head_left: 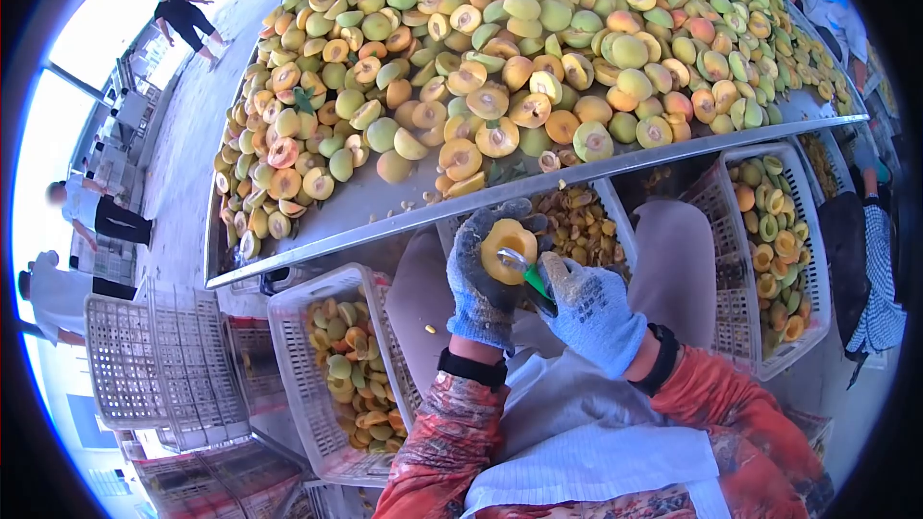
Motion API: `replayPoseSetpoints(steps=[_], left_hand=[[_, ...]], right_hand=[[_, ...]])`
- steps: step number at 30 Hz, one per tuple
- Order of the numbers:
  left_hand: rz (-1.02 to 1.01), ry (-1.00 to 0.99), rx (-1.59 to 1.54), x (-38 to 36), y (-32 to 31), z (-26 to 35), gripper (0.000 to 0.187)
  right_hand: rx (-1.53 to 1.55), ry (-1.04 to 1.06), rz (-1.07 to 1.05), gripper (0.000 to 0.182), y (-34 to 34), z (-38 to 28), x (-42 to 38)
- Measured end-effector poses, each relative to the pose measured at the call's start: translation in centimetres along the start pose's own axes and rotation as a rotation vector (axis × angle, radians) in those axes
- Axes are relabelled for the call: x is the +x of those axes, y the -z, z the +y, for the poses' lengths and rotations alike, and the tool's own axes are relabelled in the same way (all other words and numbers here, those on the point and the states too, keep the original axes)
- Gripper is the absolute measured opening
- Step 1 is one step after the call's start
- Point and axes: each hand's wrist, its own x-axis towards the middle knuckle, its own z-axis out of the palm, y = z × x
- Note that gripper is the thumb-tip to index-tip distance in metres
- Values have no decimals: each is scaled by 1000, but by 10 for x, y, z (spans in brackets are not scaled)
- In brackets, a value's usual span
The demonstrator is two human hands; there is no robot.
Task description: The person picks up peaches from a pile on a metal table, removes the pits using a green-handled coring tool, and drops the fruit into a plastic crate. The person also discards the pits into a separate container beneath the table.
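My left hand (478,284), in a grey-blue work glove, cups a yellow peach half (508,248) with its cut face up. My right hand (594,312), also gloved, grips a green-handled pitting spoon (527,271) whose metal tip sits in the middle of the peach half. Both hands are held over my lap, just below the edge of the metal table (385,207). A big heap of halved peaches (500,48) covers the table in front of me.
A white crate (317,375) with peach halves stands at my left knee, another crate (769,250) at my right, and a crate of pits (577,221) under the table edge. Empty crates (154,356) are stacked at the left. Other people stand at the far left and right.
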Motion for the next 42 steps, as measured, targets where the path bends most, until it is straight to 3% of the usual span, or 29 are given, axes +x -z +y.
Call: replayPoseSetpoints(steps=[7,9,10,12,13,15,19,22,26,28,30,32,34,36,37,39,40,41,42], left_hand=[[95,92,-182,1,7,-4,32],[61,-259,351,-1,12,-13,31],[61,-259,351,-1,15,-14,31],[76,82,-223,-1,5,0,32],[75,83,-221,1,3,3,32],[10,149,-158,9,-1,10,40],[155,297,-384,19,1,18,46],[308,466,-612,22,5,17,52],[376,424,-597,20,8,19,50],[186,129,-208,10,16,23,47],[284,138,-347,8,42,44,45],[262,16,93,-17,98,72,39],[495,-95,841,-39,178,99,31],[583,-132,1972,-64,235,119,25],[582,-135,1983,-54,225,123,25],[507,-384,1559,-31,180,126,25],[521,-270,1360,-11,141,122,24],[524,-161,1160,15,107,114,23],[465,-128,1164,42,100,100,23]], right_hand=[[17,106,4,42,-11,-3,-7],[41,100,-42,37,-14,-9,-13],[41,101,-43,37,-14,-8,-12],[200,53,-126,32,-12,-5,-7],[201,51,-125,32,-3,-2,-4],[1487,-499,-510,28,21,6,7],[1670,-561,-390,22,20,34,5],[1660,-578,-348,23,15,42,0],[1496,-581,-303,28,16,28,1],[1476,-579,-291,25,9,30,0],[1470,-564,-295,24,8,33,0],[1472,-545,-294,23,9,40,1],[1459,-556,-360,25,7,49,2],[1529,-551,-349,27,-1,55,0],[1530,-551,-359,29,-6,58,2],[1462,-488,-283,38,-26,59,2],[1470,-484,-286,38,-28,57,3],[1042,-377,-289,43,-28,56,4],[615,-273,-277,48,-27,56,3]])
